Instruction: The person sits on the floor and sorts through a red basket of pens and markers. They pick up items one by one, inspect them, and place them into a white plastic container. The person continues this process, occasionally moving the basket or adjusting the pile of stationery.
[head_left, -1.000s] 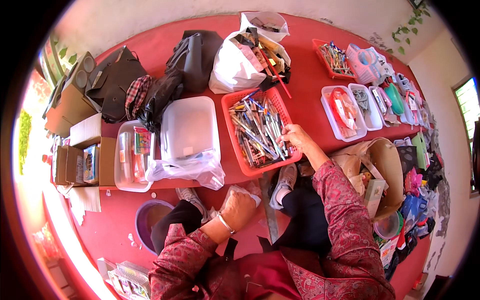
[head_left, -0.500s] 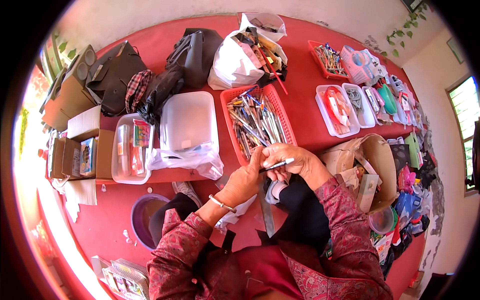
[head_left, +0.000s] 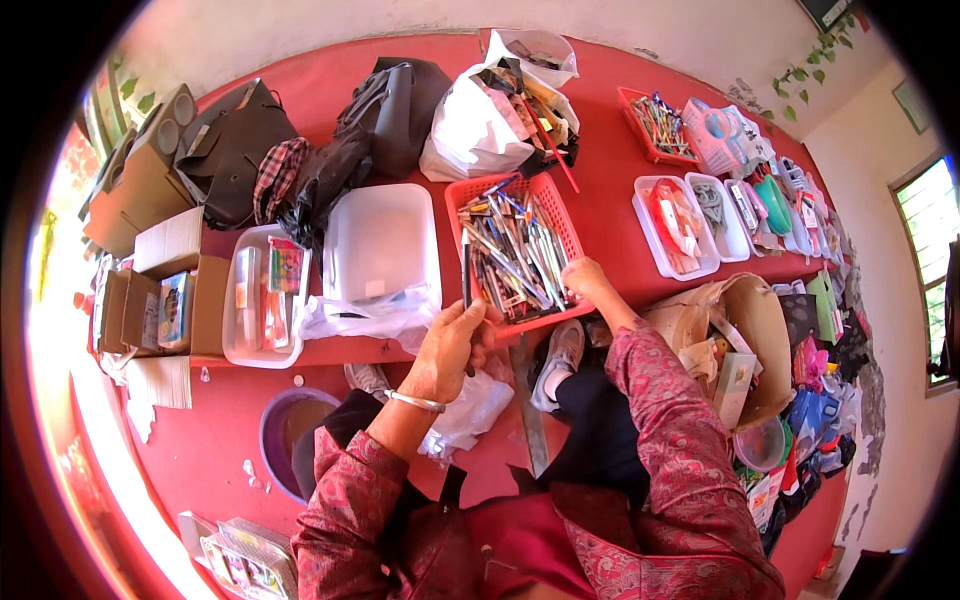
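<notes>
A red plastic basket (head_left: 575,228) full of pens and pencils (head_left: 515,250) sits at the front edge of the red ledge. Just left of its near corner, my left hand (head_left: 448,345) is closed around a dark pen (head_left: 466,270), held upright with its pale tip pointing up. My right hand (head_left: 590,280) is closed at the basket's right near corner, apparently gripping the rim. Its fingertips are partly hidden.
Left of the basket are a clear empty tub (head_left: 380,235), a tub of packets (head_left: 235,310) and an open cardboard box (head_left: 210,300). A white bag (head_left: 470,140) stands behind. At right sits a large carton (head_left: 765,330); a purple bucket (head_left: 280,440) is below.
My hands were together at the basket's near edge with the pen lying across between them. They have parted: the left now holds the pen upright, and the right has moved to the basket's corner.
</notes>
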